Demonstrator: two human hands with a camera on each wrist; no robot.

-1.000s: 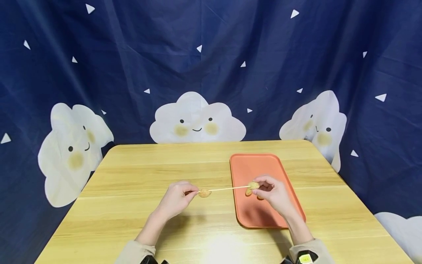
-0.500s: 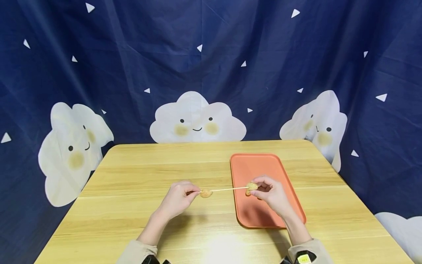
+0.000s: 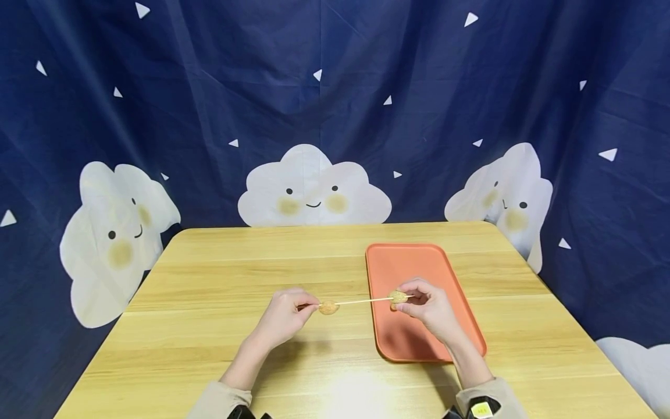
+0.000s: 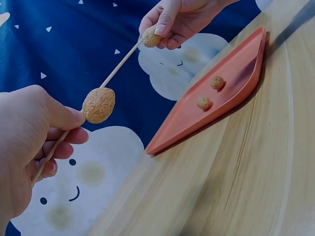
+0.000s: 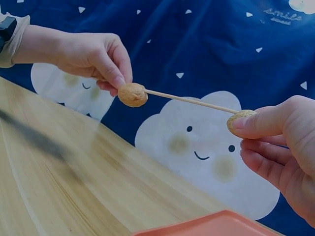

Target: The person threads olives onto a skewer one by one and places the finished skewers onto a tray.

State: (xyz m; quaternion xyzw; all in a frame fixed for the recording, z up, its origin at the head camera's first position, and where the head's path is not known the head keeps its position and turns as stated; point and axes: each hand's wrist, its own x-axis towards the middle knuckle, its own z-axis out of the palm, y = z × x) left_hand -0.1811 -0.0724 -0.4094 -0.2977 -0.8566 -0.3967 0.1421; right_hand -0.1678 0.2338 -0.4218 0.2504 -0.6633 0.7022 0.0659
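My left hand pinches a thin wooden skewer between thumb and fingers, just behind a wrinkled golden-brown food ball threaded on it. The stick's rear end runs back under the palm in the left wrist view. At the other end, my right hand pinches a second wrinkled ball between thumb and fingertips. In the head view the skewer's tip pokes out past this second ball, toward the right palm. A bare stretch of stick separates the two balls. The skewer is held roughly level above the table.
An orange tray lies on the right part of the wooden table, below the right hand. Two more brown balls, one nearer and one farther, sit on it. A dark blue curtain with clouds hangs behind.
The right hand has slid its ball leftward along the skewer, and the tip now shows beyond the ball. The left hand has shifted very slightly right.
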